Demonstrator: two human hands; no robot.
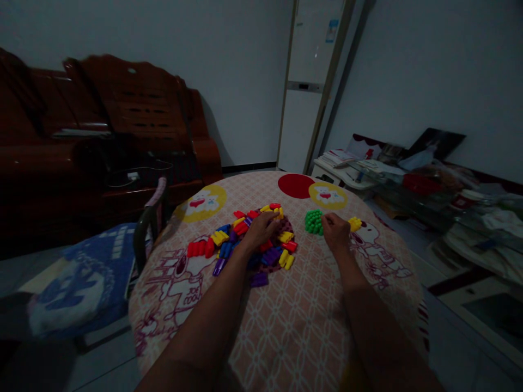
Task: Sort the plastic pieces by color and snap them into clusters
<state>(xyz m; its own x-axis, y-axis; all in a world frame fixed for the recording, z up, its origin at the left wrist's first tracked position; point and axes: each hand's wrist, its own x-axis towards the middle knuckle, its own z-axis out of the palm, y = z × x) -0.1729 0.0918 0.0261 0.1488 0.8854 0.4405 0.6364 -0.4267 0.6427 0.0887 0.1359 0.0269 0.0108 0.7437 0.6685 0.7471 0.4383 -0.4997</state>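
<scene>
Blocks (220, 237) heaped nearer left edge of surface (294, 310); left hand (260, 228) above, fingers loosely bent; right hand (335, 231) beside green cluster (313, 222), fingers bunched; grip cannot be told. Blocks best lifted singly.

Smooth plastic pieces (272, 255), matt tablecloth (286, 310), glossy wooden bench (134, 98)

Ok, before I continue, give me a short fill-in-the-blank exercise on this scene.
1. Of the green cluster and the mixed-colour pile, the left hand's grip is over the ____.
2. The small bunch just right of the right hand's grip is coloured ____.
3. The plain round patch on the tablecloth is ____.

Missing words: pile; yellow; red.
</scene>
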